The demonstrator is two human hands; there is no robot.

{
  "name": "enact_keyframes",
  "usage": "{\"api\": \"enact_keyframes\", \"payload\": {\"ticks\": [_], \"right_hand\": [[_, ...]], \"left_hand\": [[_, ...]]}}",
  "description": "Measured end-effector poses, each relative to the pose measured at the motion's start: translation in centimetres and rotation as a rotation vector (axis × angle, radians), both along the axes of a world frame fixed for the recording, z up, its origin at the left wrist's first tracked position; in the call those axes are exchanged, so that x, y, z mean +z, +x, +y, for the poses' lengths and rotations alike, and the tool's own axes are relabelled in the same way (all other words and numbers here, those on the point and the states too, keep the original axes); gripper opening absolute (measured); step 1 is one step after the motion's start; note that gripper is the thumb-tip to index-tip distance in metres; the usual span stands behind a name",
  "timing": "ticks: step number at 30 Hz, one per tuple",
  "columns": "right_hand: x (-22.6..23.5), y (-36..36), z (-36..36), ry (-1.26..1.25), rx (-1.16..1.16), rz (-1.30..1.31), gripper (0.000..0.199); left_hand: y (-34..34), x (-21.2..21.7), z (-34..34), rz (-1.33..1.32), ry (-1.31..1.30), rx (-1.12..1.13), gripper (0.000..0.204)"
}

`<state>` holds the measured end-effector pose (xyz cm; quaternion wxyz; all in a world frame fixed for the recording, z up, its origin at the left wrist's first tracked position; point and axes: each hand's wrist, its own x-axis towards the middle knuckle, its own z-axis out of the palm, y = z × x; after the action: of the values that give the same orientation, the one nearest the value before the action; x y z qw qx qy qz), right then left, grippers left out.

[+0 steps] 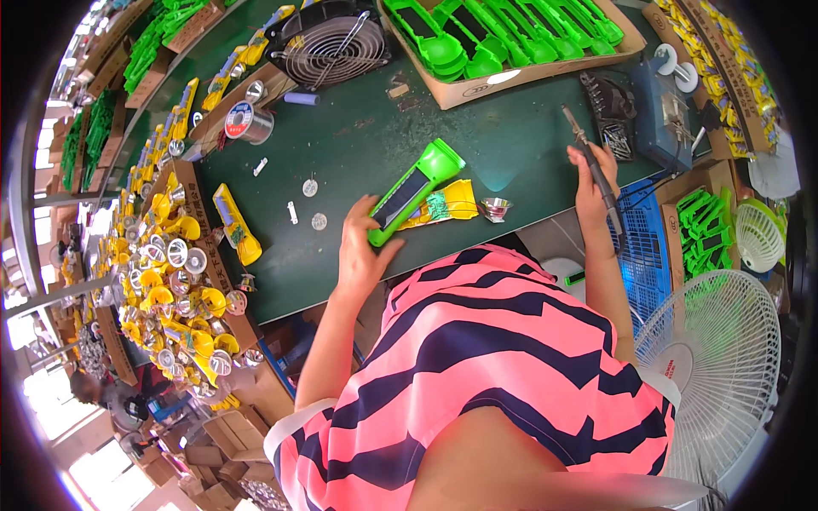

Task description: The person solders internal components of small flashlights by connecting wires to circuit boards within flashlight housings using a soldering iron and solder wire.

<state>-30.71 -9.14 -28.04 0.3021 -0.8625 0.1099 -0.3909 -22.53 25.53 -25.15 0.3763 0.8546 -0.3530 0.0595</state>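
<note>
My left hand (362,243) grips a bright green torch body (415,189) with a dark panel on its side, held tilted over the near edge of the dark green table (358,145). Just under it lies a yellow torch half (453,203) with green parts inside. A small silver reflector cup (495,207) sits to its right. My right hand (590,183) holds a soldering iron (588,153) upright, its tip pointing away from me, apart from the torch.
A cardboard box of green torch shells (511,38) stands at the back. A metal-grilled fan (328,43) and a solder spool (247,121) sit back left. Yellow halves and reflectors fill a box (175,281) on the left. A white floor fan (724,349) stands at right.
</note>
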Motion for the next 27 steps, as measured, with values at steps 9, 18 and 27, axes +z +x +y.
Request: {"api": "enact_keyframes", "payload": {"ticks": [9,18,27], "right_hand": [[-1.3,0.4,-1.4,-0.106,-0.122,0.08,0.02],[1.1,-0.1,0.5,-0.014,-0.096,0.157,0.014],[1.0,0.1,-0.1,0.012,-0.11,0.079,0.017]], "left_hand": [[12.5,14.3,-8.9,-0.043,0.162,-0.259,0.046],[41.4,8.6,-28.0,-0.207,0.328,0.249,0.063],[41.0,3.8,-35.7,-0.866,0.812,-0.24,0.055]]}}
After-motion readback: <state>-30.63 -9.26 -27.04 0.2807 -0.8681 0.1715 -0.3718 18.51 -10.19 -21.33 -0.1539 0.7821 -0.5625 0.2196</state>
